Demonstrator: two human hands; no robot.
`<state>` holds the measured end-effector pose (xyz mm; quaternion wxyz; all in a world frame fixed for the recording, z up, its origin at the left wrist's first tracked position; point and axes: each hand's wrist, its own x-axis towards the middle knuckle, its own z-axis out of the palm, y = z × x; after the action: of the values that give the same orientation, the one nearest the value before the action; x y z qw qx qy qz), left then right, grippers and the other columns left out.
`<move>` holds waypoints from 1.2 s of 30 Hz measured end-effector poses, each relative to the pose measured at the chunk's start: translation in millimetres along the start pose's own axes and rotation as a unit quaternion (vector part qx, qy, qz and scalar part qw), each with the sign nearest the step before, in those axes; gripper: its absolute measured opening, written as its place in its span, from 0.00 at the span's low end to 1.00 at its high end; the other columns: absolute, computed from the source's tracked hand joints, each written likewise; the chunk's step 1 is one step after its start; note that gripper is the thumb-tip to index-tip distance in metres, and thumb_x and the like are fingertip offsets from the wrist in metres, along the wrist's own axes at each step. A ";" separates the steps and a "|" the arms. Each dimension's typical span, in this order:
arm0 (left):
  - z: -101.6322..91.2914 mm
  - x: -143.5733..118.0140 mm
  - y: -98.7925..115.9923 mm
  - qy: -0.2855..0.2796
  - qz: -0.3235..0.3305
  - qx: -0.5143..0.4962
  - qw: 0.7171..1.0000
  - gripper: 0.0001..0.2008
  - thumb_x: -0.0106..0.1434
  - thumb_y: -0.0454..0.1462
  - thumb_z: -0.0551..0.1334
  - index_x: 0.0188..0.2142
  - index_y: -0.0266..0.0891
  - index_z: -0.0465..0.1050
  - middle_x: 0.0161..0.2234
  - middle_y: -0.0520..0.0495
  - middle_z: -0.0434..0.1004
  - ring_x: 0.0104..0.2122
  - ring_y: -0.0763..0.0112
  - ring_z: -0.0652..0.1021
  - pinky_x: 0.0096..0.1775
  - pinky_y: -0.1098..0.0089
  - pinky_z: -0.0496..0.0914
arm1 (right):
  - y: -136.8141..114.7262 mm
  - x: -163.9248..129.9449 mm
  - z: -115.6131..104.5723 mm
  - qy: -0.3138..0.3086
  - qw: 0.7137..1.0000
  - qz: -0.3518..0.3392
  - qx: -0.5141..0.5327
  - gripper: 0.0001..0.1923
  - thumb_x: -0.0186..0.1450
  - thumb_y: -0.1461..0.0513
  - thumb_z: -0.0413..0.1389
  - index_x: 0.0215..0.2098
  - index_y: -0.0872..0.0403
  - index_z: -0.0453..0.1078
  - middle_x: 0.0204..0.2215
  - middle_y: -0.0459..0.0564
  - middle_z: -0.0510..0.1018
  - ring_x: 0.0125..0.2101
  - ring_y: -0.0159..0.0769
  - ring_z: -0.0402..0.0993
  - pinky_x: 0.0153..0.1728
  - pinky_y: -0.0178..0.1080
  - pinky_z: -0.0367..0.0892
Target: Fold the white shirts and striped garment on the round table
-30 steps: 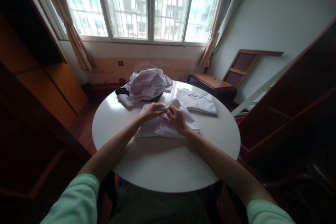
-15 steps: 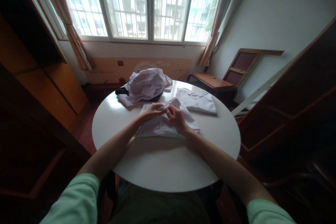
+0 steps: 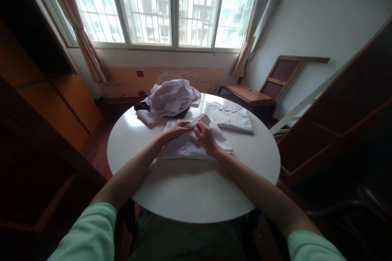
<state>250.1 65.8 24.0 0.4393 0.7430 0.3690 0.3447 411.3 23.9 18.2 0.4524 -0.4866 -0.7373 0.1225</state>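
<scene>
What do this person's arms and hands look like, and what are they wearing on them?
Both arms are bare from above the elbow down, and the left hand and right hand wear no gloves. I can make out no rings, watch or bracelet. Short, loose, pale mint-green sleeves cover the upper arms: the left sleeve and the right sleeve, plain with no visible markings.

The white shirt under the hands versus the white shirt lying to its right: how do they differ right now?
The shirt under the hands lies at the table's middle, with the left hand and right hand pinching fabric near its collar; the folded shirt on the right lies untouched. The first one's top edge is rumpled, the second lies flat and neat. Both are white and rest on the round white table.
</scene>
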 end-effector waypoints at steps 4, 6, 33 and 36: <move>0.0 -0.5 2.6 -0.007 -0.005 -0.011 1.000 0.16 0.50 0.42 0.62 0.37 0.34 0.74 0.31 0.50 0.75 0.31 0.71 0.71 0.35 0.74 0.64 | -1.8 -0.3 -0.5 -0.007 1.000 -0.005 0.013 0.10 0.62 0.60 0.46 0.27 0.54 0.64 0.20 0.43 0.67 0.22 0.29 0.62 0.25 0.32 0.55; 0.5 0.0 2.4 -0.007 -0.003 -0.016 1.000 0.16 0.50 0.41 0.63 0.36 0.34 0.74 0.30 0.51 0.74 0.31 0.72 0.71 0.35 0.74 0.64 | -2.4 -0.3 -0.7 -0.005 1.000 -0.009 0.015 0.10 0.62 0.60 0.46 0.27 0.54 0.64 0.20 0.43 0.67 0.22 0.29 0.62 0.25 0.32 0.54; 10.1 -1.8 2.4 0.041 0.043 0.104 0.993 0.08 0.50 0.38 0.57 0.27 0.37 0.72 0.23 0.55 0.71 0.26 0.75 0.68 0.30 0.76 0.62 | 7.5 6.1 0.8 0.014 0.993 -0.090 -0.070 0.04 0.59 0.66 0.53 0.26 0.55 0.67 0.27 0.49 0.71 0.32 0.35 0.66 0.34 0.36 0.61; 10.7 -1.8 2.1 0.039 0.046 0.099 0.993 0.09 0.50 0.38 0.57 0.28 0.36 0.73 0.24 0.54 0.72 0.27 0.74 0.69 0.30 0.76 0.62 | 5.9 6.9 0.5 0.015 0.997 -0.068 -0.031 0.04 0.58 0.67 0.52 0.26 0.55 0.66 0.26 0.48 0.72 0.30 0.33 0.67 0.32 0.35 0.62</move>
<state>258.7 59.3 21.6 0.3326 0.7849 0.3833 0.3556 413.8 32.6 18.0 0.4557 -0.4507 -0.7652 0.0609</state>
